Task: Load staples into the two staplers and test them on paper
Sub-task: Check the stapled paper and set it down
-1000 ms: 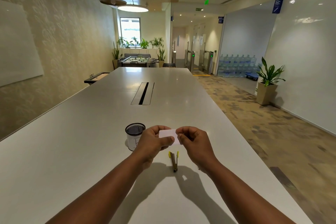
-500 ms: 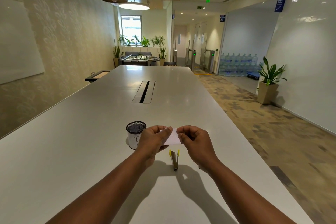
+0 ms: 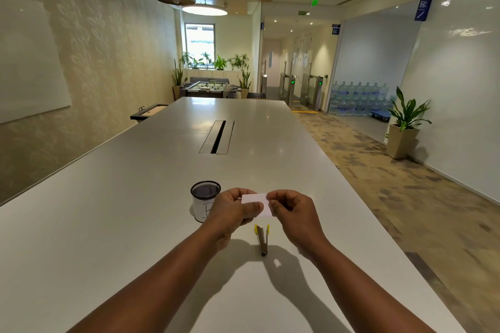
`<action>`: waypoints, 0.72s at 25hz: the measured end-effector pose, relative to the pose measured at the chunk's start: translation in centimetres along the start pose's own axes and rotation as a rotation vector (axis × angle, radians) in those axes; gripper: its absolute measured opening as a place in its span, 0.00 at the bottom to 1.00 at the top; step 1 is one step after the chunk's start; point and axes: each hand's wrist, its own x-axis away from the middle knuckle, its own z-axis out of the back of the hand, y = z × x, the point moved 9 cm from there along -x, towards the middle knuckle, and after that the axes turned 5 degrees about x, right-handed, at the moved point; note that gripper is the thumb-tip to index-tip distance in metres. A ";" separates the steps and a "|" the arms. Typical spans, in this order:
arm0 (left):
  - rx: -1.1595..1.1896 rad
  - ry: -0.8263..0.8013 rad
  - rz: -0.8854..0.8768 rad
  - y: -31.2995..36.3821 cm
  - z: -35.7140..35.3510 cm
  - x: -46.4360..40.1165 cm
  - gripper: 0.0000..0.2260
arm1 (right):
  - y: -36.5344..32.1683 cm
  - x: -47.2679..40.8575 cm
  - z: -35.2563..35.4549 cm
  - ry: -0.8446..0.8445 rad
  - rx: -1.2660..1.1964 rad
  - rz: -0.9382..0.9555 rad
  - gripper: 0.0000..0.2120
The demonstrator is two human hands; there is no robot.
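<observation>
Paper (image 3: 255, 204) was pinched betw. left hand (image 3: 230, 211) & right hand (image 3: 293, 213), above table (image 3: 108, 224). Stapler (image 3: 262, 239) lay below; mesh cup (image 3: 204, 204) just left.

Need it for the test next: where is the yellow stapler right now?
In the head view, the yellow stapler lies on the table, near the front, below the paper, between the two wrists.

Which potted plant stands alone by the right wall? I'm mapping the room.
The broad-leaved green plant in the tall beige pot on the patterned carpet; the other potted plants cluster under the far window.
</observation>
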 end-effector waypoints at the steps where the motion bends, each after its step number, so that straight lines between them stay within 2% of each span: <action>1: 0.000 0.023 0.006 -0.1 0.2 0.0 0.09 | 0.0 0.0 -0.1 -0.007 0.010 0.002 0.10; 6: 0.019 0.121 0.058 -1.1 1.2 -0.4 0.02 | -0.1 0.1 -0.6 -0.047 0.052 0.007 0.11; 10: 0.031 0.090 0.060 -0.8 1.0 -0.3 0.04 | 0.0 0.0 -0.5 -0.030 0.057 0.001 0.10; 15: 0.004 0.012 0.080 -0.6 0.4 -0.2 0.15 | 0.1 -0.2 -0.3 0.016 0.050 0.000 0.11; 18: 0.013 0.078 0.044 -0.7 0.8 -0.5 0.10 | 0.3 -0.1 -0.8 -0.014 0.060 -0.009 0.10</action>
